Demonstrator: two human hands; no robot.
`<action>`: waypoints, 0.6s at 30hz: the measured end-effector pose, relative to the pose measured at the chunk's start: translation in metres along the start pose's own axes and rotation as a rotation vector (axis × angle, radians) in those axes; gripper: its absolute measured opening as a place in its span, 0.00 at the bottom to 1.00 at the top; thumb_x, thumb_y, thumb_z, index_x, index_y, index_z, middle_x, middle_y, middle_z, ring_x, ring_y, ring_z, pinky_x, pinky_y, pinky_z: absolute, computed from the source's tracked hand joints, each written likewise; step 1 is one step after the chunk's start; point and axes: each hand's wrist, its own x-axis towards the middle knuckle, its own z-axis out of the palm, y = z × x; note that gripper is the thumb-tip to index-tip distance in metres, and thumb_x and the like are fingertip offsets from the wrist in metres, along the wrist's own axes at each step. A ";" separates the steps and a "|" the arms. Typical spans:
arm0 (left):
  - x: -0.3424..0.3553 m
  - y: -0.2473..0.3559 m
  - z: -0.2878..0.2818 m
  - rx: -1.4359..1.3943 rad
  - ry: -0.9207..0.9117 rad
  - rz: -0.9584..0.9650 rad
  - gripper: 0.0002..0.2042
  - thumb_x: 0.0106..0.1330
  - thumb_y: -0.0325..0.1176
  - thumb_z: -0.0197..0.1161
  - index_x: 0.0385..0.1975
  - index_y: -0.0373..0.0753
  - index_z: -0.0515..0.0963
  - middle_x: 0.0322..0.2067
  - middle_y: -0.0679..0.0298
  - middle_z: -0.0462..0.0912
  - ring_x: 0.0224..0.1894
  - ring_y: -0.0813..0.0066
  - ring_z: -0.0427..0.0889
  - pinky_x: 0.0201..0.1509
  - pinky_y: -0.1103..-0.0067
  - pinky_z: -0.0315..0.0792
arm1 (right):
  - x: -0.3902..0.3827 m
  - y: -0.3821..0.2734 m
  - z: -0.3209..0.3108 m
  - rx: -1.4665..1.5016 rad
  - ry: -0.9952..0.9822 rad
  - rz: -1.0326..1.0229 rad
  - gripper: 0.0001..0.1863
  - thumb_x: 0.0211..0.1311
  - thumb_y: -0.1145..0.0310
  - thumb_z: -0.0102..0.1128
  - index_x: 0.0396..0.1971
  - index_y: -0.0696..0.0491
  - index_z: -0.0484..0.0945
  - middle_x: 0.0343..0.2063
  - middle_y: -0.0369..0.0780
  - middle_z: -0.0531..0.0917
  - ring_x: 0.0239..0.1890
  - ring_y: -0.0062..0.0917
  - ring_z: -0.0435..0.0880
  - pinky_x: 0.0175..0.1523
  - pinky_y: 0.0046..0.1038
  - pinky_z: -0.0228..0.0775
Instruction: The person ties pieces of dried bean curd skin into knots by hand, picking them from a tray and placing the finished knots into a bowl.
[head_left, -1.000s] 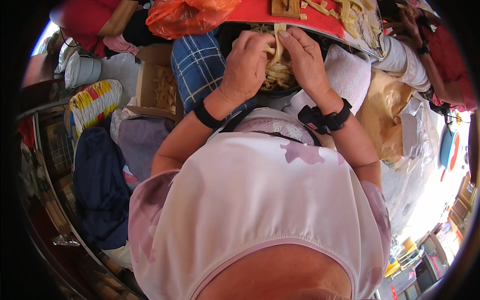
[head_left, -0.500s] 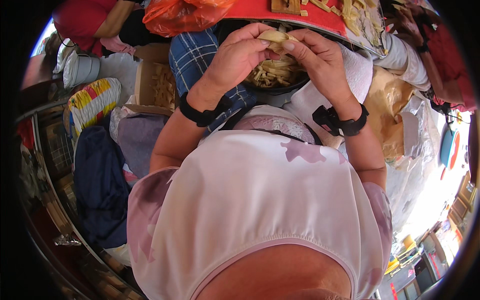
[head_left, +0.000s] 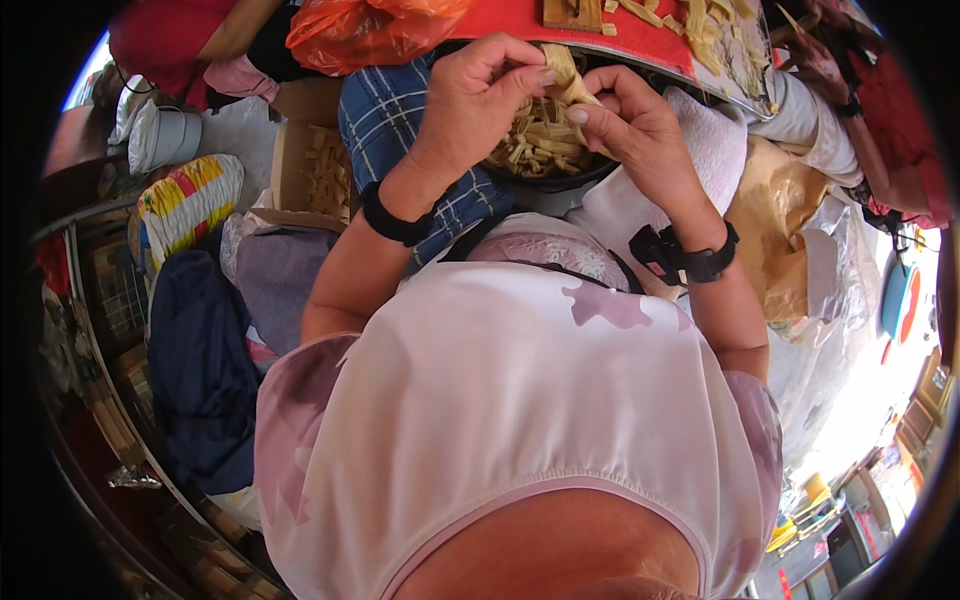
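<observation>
A pale yellow, flat folded strip (head_left: 563,72) is held up between my hands, its material not plain. My left hand (head_left: 470,108) pinches its left edge between thumb and fingertips. On the other side, my right hand (head_left: 638,132) grips the lower right end with thumb and curled fingers. Right beneath the hands sits a dark round basin (head_left: 565,183), partly covered by my wrists and fingers. Many similar pale strips (head_left: 540,150) lie heaped inside it.
Ahead is a red-topped table (head_left: 520,22) with a wooden block (head_left: 572,12) and loose strips (head_left: 708,45). An orange plastic bag (head_left: 370,30) hangs at its left. A cardboard box (head_left: 325,170) of strips stands left. Other people sit at both sides; one's hand (head_left: 815,60) shows right.
The strip has turned more upright, its upper end now showing above the fingers. My left hand has risen slightly, while my right has dropped a little and the hands stand farther apart.
</observation>
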 end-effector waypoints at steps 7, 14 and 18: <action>0.004 -0.001 -0.024 0.174 -0.018 0.023 0.07 0.59 0.24 0.59 0.36 0.33 0.74 0.32 0.63 0.80 0.34 0.79 0.78 0.39 0.84 0.73 | -0.011 -0.010 -0.020 -0.110 0.065 -0.005 0.06 0.60 0.70 0.56 0.30 0.57 0.76 0.16 0.27 0.69 0.19 0.08 0.61 0.23 0.13 0.54; -0.008 0.029 0.012 0.733 -0.376 0.228 0.17 0.48 0.27 0.64 0.39 0.38 0.71 0.38 0.56 0.71 0.40 0.57 0.72 0.43 0.69 0.67 | 0.000 -0.002 -0.008 -0.278 -0.061 0.014 0.06 0.58 0.71 0.56 0.24 0.58 0.76 0.16 0.29 0.70 0.21 0.10 0.64 0.25 0.16 0.57; -0.009 0.017 0.005 0.781 -0.473 0.261 0.10 0.49 0.31 0.63 0.26 0.39 0.68 0.28 0.61 0.67 0.32 0.61 0.70 0.35 0.70 0.65 | -0.003 0.010 -0.008 -0.229 -0.103 0.062 0.07 0.58 0.70 0.56 0.25 0.57 0.75 0.17 0.29 0.69 0.21 0.10 0.63 0.25 0.17 0.57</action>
